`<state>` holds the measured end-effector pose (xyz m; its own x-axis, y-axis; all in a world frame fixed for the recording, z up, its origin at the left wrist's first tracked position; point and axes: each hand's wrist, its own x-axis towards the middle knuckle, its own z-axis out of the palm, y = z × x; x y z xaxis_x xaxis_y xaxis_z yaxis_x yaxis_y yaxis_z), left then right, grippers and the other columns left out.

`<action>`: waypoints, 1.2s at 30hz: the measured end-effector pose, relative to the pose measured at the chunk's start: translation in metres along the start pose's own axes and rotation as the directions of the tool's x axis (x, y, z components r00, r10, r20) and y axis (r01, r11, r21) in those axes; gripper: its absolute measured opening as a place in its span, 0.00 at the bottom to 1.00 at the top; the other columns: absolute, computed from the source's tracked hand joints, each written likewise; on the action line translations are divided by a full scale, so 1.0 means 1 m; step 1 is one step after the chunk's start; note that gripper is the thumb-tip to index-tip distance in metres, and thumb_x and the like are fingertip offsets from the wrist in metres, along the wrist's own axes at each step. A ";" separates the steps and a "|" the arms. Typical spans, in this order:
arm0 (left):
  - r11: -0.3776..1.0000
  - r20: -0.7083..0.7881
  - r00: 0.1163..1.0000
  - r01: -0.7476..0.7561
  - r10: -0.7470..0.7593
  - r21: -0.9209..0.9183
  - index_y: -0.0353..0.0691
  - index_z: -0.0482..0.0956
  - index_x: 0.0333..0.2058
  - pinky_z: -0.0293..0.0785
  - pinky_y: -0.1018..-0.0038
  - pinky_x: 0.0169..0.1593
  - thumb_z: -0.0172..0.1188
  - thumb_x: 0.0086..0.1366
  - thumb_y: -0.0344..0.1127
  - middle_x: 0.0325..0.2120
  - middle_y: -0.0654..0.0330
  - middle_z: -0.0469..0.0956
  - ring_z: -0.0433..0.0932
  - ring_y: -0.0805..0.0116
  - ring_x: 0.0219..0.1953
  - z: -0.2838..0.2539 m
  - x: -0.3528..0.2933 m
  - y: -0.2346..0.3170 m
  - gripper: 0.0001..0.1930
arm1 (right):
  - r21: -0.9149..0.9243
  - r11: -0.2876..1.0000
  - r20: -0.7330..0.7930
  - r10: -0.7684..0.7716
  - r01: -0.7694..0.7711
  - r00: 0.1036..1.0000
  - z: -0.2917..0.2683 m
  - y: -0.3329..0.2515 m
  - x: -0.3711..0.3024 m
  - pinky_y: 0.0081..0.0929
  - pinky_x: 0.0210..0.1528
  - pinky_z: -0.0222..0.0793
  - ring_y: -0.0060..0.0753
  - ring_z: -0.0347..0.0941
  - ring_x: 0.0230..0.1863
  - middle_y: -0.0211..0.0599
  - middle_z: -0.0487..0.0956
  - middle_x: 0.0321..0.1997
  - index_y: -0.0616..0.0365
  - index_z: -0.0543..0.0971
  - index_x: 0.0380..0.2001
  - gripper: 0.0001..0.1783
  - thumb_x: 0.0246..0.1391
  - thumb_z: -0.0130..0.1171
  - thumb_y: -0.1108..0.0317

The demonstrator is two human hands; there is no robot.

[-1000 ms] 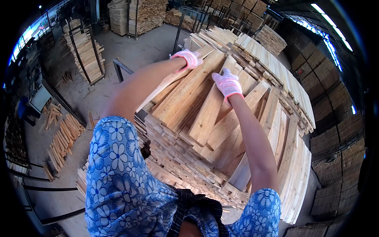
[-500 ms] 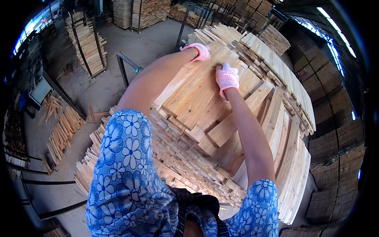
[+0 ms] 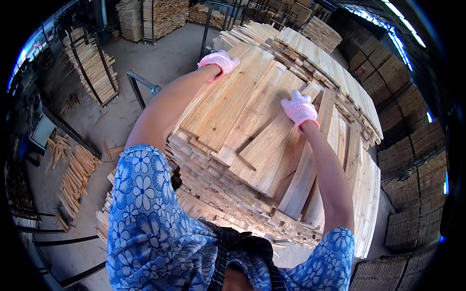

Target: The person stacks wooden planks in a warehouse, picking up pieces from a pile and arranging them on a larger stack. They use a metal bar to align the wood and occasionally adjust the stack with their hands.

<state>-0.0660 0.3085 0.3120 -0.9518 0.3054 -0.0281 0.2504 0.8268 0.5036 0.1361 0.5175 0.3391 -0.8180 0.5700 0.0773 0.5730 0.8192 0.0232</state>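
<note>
Pale wooden boards lie side by side on top of a large stack. My left hand (image 3: 221,64), in a white and pink knit glove, is closed at the far left edge of the layer, on the outer board (image 3: 213,104); its fingertips are partly hidden. My right hand (image 3: 300,108), gloved alike, is closed over the upper part of a loose board (image 3: 272,133). That board lies slantwise across the others, its near end resting on them. Between my hands, several wide boards (image 3: 238,102) lie nearly edge to edge.
Another board stack (image 3: 335,72) adjoins at the far right. A metal post frame (image 3: 138,87) stands to the left. Beyond are a racked wood pile (image 3: 92,65) and loose sticks (image 3: 77,179) on the floor. Tall dark stacks (image 3: 412,165) line the right side.
The boards near my left hand have shifted left, with that hand at their edge. My right hand has moved off them, right and nearer, onto the slanting board. The view has shifted slightly.
</note>
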 end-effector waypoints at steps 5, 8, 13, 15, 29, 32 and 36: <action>0.999 0.033 0.999 -0.042 0.043 -0.027 0.29 0.58 0.67 0.65 0.59 0.65 0.53 0.63 0.67 0.63 0.40 0.68 0.68 0.45 0.65 -0.004 -0.005 0.003 0.48 | 0.181 0.976 -0.128 -0.098 0.120 0.987 0.033 -0.030 0.030 0.48 0.61 0.68 0.61 0.70 0.61 0.53 0.70 0.64 0.49 0.76 0.56 0.23 0.63 0.48 0.53; 0.999 0.020 0.998 -0.053 0.053 0.002 0.29 0.60 0.67 0.65 0.58 0.65 0.54 0.63 0.66 0.62 0.40 0.69 0.68 0.45 0.65 -0.003 0.000 -0.003 0.47 | 0.328 0.935 -0.214 -0.065 0.135 0.975 0.039 -0.084 0.030 0.51 0.59 0.69 0.63 0.70 0.59 0.54 0.71 0.63 0.49 0.78 0.53 0.20 0.62 0.50 0.56; 0.999 0.047 0.998 -0.050 0.050 -0.002 0.30 0.59 0.67 0.66 0.57 0.64 0.53 0.64 0.67 0.62 0.40 0.70 0.70 0.45 0.64 -0.002 -0.005 0.006 0.48 | 0.289 0.941 -0.257 -0.100 0.175 0.961 0.050 -0.095 0.024 0.54 0.56 0.70 0.66 0.71 0.57 0.53 0.72 0.62 0.47 0.78 0.52 0.18 0.62 0.51 0.56; 0.998 0.042 0.997 -0.059 0.058 0.015 0.28 0.60 0.66 0.66 0.58 0.64 0.52 0.64 0.67 0.62 0.40 0.70 0.70 0.46 0.64 0.000 -0.005 0.007 0.47 | 0.326 0.923 -0.252 -0.124 0.205 0.960 0.042 -0.092 0.023 0.55 0.55 0.71 0.66 0.71 0.57 0.53 0.72 0.61 0.46 0.79 0.51 0.18 0.62 0.52 0.56; 0.897 -0.323 0.921 -0.318 0.216 -0.307 0.37 0.77 0.53 0.74 0.65 0.53 0.50 0.73 0.50 0.44 0.49 0.80 0.78 0.50 0.51 -0.080 -0.177 -0.034 0.23 | -0.001 0.930 -0.208 -0.361 0.369 0.909 0.014 -0.070 0.148 0.59 0.65 0.60 0.67 0.61 0.68 0.54 0.65 0.69 0.34 0.65 0.67 0.36 0.60 0.45 0.33; 0.871 -0.720 0.558 -0.472 0.414 0.135 0.39 0.79 0.49 0.69 0.57 0.59 0.60 0.66 0.45 0.47 0.51 0.79 0.76 0.50 0.53 -0.041 -0.253 -0.084 0.19 | 0.004 0.936 -0.191 -0.344 0.351 0.919 0.022 -0.093 0.200 0.60 0.69 0.54 0.66 0.58 0.70 0.51 0.62 0.72 0.34 0.61 0.70 0.39 0.60 0.40 0.30; 0.856 -0.646 0.571 -0.419 0.507 0.302 0.43 0.80 0.47 0.57 0.44 0.64 0.62 0.56 0.64 0.50 0.54 0.74 0.68 0.45 0.59 0.012 -0.273 -0.086 0.31 | 0.148 0.910 -0.014 -0.390 0.388 0.921 0.056 -0.094 0.270 0.46 0.76 0.47 0.53 0.50 0.76 0.42 0.54 0.78 0.39 0.55 0.74 0.41 0.64 0.32 0.32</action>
<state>0.1747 0.1593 0.2662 -0.5305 0.2883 0.7972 0.6664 0.7230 0.1820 -0.1419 0.5977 0.3023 -0.9759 0.2045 0.0765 0.1969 0.9757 -0.0963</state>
